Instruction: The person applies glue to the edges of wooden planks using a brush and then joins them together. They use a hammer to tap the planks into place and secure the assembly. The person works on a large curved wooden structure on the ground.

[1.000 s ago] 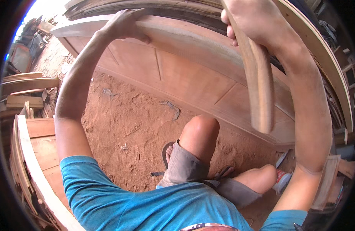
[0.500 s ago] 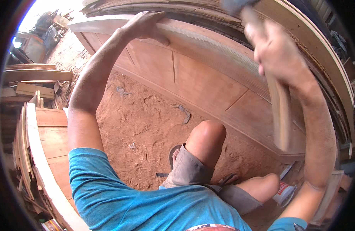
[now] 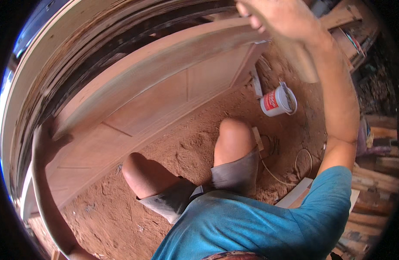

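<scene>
A panelled wooden door (image 3: 149, 104) stands on its long edge across the dirt in front of my knees. At its left end my left hand (image 3: 47, 143) is closed over the top edge, thumb on the near face and the other fingers partly hidden. Raised at the top right, my right hand (image 3: 281, 19) is wrapped round a hammer (image 3: 305, 65). Its pale wooden handle hangs below my fist, smeared by motion. The hammer's head lies outside the view.
A white bucket (image 3: 277, 102) with a red label stands on the dirt, right of my knees. Stacked boards (image 3: 78, 41) rise behind the door. A thin cable (image 3: 275, 175) loops by my right knee. Scrap wood (image 3: 372, 186) is piled at the far right.
The view has swung to the right, so the door's right end and the bucket now show fully. My right hand and the hammer are at the top edge. My left hand still grips the door.
</scene>
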A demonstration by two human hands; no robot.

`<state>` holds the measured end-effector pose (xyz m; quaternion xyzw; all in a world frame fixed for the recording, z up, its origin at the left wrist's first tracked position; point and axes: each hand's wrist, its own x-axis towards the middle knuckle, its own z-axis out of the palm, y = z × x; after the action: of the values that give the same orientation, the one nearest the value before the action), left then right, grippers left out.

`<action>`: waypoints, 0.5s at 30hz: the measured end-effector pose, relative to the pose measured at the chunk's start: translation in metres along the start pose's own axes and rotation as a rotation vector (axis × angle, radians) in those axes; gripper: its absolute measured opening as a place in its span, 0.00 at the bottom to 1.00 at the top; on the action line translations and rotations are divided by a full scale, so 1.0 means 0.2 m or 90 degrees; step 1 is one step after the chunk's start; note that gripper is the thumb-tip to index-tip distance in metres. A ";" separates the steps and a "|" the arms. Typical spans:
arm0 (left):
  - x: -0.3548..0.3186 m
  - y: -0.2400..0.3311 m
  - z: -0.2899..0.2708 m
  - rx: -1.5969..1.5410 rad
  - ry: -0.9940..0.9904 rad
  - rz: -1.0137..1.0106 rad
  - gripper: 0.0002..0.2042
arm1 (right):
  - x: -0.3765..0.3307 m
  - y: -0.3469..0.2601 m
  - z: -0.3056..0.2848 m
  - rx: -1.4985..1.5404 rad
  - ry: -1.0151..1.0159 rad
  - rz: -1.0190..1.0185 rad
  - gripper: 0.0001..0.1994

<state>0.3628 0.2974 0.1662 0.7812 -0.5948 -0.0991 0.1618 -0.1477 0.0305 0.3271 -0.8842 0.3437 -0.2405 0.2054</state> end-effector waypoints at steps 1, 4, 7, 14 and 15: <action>0.13 0.24 0.02 0.042 -0.035 -0.001 0.45 | -0.02 0.00 -0.12 -0.050 -0.007 0.057 0.21; 0.37 0.83 0.21 0.116 0.015 0.106 0.41 | -0.03 0.15 -0.25 -0.061 0.046 0.118 0.21; 0.43 0.99 0.27 0.134 0.067 0.122 0.39 | -0.08 0.36 -0.10 -0.121 0.152 0.099 0.22; 0.42 0.94 0.30 0.139 0.102 0.080 0.43 | 0.00 0.72 -0.19 -0.212 -0.154 0.098 0.25; 0.41 0.95 0.29 0.138 0.094 0.069 0.44 | 0.00 0.65 -0.22 -0.165 -0.123 0.173 0.25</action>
<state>0.1945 0.1655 0.1853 0.7659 -0.6299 0.0324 0.1246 -0.2394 -0.0674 0.2939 -0.8675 0.4669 -0.0784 0.1524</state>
